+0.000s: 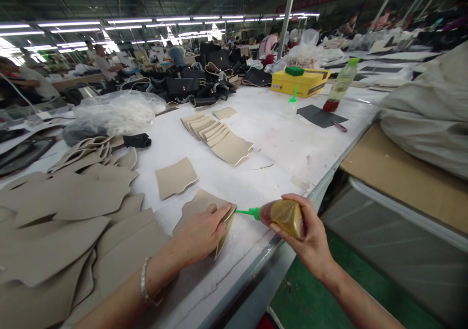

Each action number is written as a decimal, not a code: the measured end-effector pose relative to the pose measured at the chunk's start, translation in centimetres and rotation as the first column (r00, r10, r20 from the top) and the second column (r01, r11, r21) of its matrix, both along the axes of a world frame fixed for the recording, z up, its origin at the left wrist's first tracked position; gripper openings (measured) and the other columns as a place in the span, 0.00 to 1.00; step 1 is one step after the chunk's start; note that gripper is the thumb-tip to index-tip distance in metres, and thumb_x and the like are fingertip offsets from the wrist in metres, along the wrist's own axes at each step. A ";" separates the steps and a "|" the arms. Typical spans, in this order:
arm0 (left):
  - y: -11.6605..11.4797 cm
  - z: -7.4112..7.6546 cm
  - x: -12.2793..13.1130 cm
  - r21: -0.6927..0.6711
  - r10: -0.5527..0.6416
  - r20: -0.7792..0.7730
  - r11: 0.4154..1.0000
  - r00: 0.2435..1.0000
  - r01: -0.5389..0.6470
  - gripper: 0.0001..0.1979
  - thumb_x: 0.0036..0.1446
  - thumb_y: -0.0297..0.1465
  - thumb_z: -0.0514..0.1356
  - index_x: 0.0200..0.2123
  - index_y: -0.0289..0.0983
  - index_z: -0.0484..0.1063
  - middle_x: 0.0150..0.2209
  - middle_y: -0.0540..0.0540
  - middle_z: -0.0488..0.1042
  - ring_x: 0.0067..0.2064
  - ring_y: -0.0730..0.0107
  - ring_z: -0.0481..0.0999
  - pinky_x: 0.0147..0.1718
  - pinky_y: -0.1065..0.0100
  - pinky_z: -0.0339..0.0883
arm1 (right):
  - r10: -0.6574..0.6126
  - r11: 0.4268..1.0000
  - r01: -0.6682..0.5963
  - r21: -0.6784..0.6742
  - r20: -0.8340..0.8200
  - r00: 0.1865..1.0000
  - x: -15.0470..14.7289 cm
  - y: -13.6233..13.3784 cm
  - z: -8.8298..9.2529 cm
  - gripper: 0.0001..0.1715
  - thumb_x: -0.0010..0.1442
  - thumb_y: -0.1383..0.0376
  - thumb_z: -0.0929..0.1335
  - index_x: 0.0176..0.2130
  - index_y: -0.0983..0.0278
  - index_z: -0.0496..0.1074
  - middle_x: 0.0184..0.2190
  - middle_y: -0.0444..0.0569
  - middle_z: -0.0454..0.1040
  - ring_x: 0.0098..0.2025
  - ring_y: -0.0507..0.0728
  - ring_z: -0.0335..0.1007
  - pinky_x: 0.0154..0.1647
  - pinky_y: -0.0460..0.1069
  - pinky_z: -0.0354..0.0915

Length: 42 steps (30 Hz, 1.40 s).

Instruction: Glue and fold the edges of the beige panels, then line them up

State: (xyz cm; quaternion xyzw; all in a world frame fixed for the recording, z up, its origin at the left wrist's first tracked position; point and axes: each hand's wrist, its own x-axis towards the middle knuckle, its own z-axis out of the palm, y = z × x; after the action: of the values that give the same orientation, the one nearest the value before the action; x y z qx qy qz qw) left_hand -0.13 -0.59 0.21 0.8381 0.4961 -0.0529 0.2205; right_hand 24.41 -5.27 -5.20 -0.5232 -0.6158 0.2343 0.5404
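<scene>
My right hand [307, 231] is wrapped round a squeeze bottle [287, 218] of amber liquid, tipped on its side. Its thin green nozzle points left and meets the edge of a beige leather piece [197, 204]. That piece lies near the table's front edge, its right side lifted and bent. With the index finger stretched along the top, my left hand [204, 231] grips the piece by this raised side; the thumb is partly hidden. Another beige leather piece [176, 178] lies flat just beyond. Farther back is an overlapping row of beige pieces [228, 146].
A large heap of beige pieces [73, 195] covers the table's left. Towards the back right stand a yellow box [300, 84], a small white bottle [292, 107] and a green-capped bottle [342, 85] by a black sheet [317, 116]. Black bags [186, 85] are piled behind.
</scene>
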 end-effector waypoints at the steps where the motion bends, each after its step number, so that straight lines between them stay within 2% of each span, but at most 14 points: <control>1: 0.0 0.0 0.0 -0.003 0.001 0.005 1.000 1.000 -0.001 0.24 0.65 0.34 0.40 0.63 0.45 0.55 0.48 0.45 0.69 0.43 0.62 0.75 0.43 0.64 0.65 | 0.022 0.999 -0.023 -0.032 -0.030 0.999 -0.1 -0.2 0.0 0.28 0.55 0.58 0.74 0.52 0.56 0.63 0.40 0.44 0.68 0.38 0.56 0.66 0.38 0.48 0.64; 4: 0.0 0.0 0.0 -0.003 0.007 0.016 1.000 1.000 -0.007 0.24 0.65 0.34 0.41 0.63 0.45 0.55 0.48 0.44 0.69 0.44 0.61 0.75 0.43 0.63 0.65 | 0.075 0.990 -0.089 -0.113 -0.124 0.989 -0.4 -0.8 0.1 0.27 0.56 0.58 0.74 0.52 0.57 0.63 0.36 0.43 0.68 0.34 0.55 0.66 0.34 0.47 0.65; 9: 0.0 -0.1 -0.2 -0.005 0.012 0.039 1.000 0.999 -0.012 0.25 0.64 0.33 0.41 0.64 0.44 0.55 0.48 0.44 0.69 0.45 0.61 0.74 0.45 0.63 0.65 | 0.088 0.979 -0.121 -0.164 -0.194 0.977 -0.7 -1.4 0.3 0.27 0.55 0.57 0.74 0.50 0.57 0.63 0.33 0.42 0.69 0.32 0.54 0.67 0.32 0.46 0.65; 13: 0.0 -0.2 -0.3 -0.015 0.024 0.043 1.000 0.999 -0.023 0.26 0.64 0.33 0.41 0.64 0.43 0.55 0.48 0.44 0.69 0.45 0.60 0.74 0.46 0.62 0.64 | 0.173 0.950 -0.232 -0.207 -0.266 0.948 -1.1 -1.9 0.3 0.27 0.55 0.56 0.74 0.50 0.56 0.63 0.32 0.41 0.70 0.31 0.55 0.68 0.32 0.46 0.66; 19: 0.0 -0.1 -0.3 -0.044 0.044 0.066 0.998 0.997 -0.042 0.26 0.64 0.33 0.41 0.64 0.44 0.55 0.49 0.44 0.69 0.48 0.61 0.73 0.49 0.63 0.63 | 0.103 0.960 -0.171 -0.223 -0.287 0.952 -1.4 -2.2 0.3 0.28 0.54 0.55 0.74 0.50 0.57 0.63 0.32 0.43 0.70 0.32 0.56 0.68 0.32 0.47 0.66; 24: 0.1 -0.2 -0.4 -0.052 0.051 0.079 0.998 0.996 -0.047 0.26 0.64 0.33 0.42 0.65 0.43 0.54 0.50 0.44 0.69 0.50 0.61 0.72 0.52 0.62 0.61 | 0.177 0.942 -0.251 -0.225 -0.303 0.936 -2.0 -3.4 -0.1 0.28 0.53 0.57 0.75 0.50 0.55 0.64 0.32 0.41 0.70 0.31 0.55 0.68 0.30 0.45 0.66; 27: 0.1 -0.4 -0.3 -0.046 0.060 0.080 0.997 0.995 -0.057 0.26 0.64 0.33 0.42 0.65 0.43 0.55 0.50 0.44 0.68 0.50 0.61 0.72 0.53 0.63 0.61 | 0.162 0.935 -0.271 -0.229 -0.403 0.901 -2.2 -3.8 -0.2 0.29 0.51 0.58 0.76 0.50 0.54 0.65 0.31 0.41 0.71 0.30 0.53 0.68 0.30 0.44 0.66; 29: 0.1 -0.4 -0.3 -0.041 0.056 0.084 0.998 0.995 -0.052 0.26 0.64 0.32 0.42 0.64 0.42 0.55 0.49 0.44 0.69 0.49 0.61 0.73 0.52 0.63 0.62 | 0.126 0.917 -0.315 -0.246 -0.569 0.812 -2.1 -3.6 0.1 0.28 0.51 0.58 0.76 0.50 0.55 0.67 0.33 0.42 0.74 0.32 0.54 0.70 0.32 0.44 0.68; 32: 0.1 -0.3 -0.4 -0.044 0.062 0.113 0.997 0.992 -0.057 0.25 0.63 0.32 0.43 0.64 0.42 0.57 0.49 0.44 0.70 0.49 0.62 0.72 0.52 0.63 0.62 | -0.034 0.886 -0.363 -0.289 -0.820 0.571 -1.4 -2.5 0.8 0.25 0.50 0.57 0.75 0.48 0.57 0.72 0.39 0.47 0.77 0.39 0.57 0.74 0.36 0.48 0.73; 36: 0.1 -0.1 -0.6 -0.068 0.104 0.213 0.993 0.971 -0.091 0.24 0.62 0.33 0.48 0.61 0.42 0.61 0.50 0.46 0.71 0.49 0.63 0.72 0.50 0.65 0.63 | -0.274 0.880 -0.317 -0.354 -0.923 0.269 0.2 -0.1 1.6 0.20 0.49 0.54 0.74 0.42 0.57 0.77 0.41 0.47 0.78 0.40 0.57 0.77 0.38 0.48 0.75; 37: 0.2 0.0 -0.8 -0.063 0.130 0.237 0.991 0.963 -0.118 0.23 0.62 0.33 0.49 0.59 0.42 0.64 0.48 0.46 0.72 0.46 0.64 0.73 0.48 0.66 0.64 | -0.287 0.886 -0.309 -0.346 -0.932 0.222 0.5 0.5 1.8 0.19 0.52 0.52 0.73 0.41 0.58 0.77 0.41 0.47 0.78 0.40 0.56 0.77 0.40 0.47 0.74; 39: 0.6 0.0 -1.5 0.011 0.237 0.234 0.969 0.943 -0.246 0.20 0.61 0.33 0.49 0.55 0.41 0.68 0.45 0.46 0.72 0.41 0.65 0.73 0.43 0.66 0.66 | -0.251 0.906 -0.299 -0.300 -0.949 0.189 1.2 1.6 2.4 0.21 0.58 0.47 0.67 0.41 0.58 0.77 0.40 0.49 0.78 0.41 0.56 0.76 0.42 0.47 0.74; 41: 1.3 -0.1 -2.5 0.150 0.391 0.175 0.896 0.904 -0.417 0.19 0.61 0.33 0.50 0.53 0.38 0.68 0.46 0.42 0.71 0.41 0.64 0.73 0.43 0.64 0.65 | -0.204 0.923 -0.295 -0.246 -0.965 0.165 1.6 2.4 3.0 0.25 0.61 0.45 0.63 0.41 0.59 0.77 0.39 0.51 0.78 0.40 0.56 0.76 0.41 0.48 0.75; 42: 1.7 -0.2 -3.0 0.200 0.463 0.143 0.852 0.875 -0.484 0.19 0.60 0.34 0.51 0.53 0.37 0.68 0.47 0.40 0.70 0.42 0.62 0.73 0.43 0.63 0.64 | -0.195 0.927 -0.299 -0.225 -0.973 0.126 1.9 2.7 3.4 0.28 0.61 0.43 0.62 0.42 0.60 0.77 0.39 0.52 0.77 0.39 0.56 0.76 0.40 0.48 0.75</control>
State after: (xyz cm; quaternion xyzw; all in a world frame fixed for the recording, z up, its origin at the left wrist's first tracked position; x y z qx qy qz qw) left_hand -3.18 1.13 -0.02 0.7113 0.6795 0.0984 0.1505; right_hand 26.26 -2.57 -1.79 -0.3048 -0.0656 0.6502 0.6928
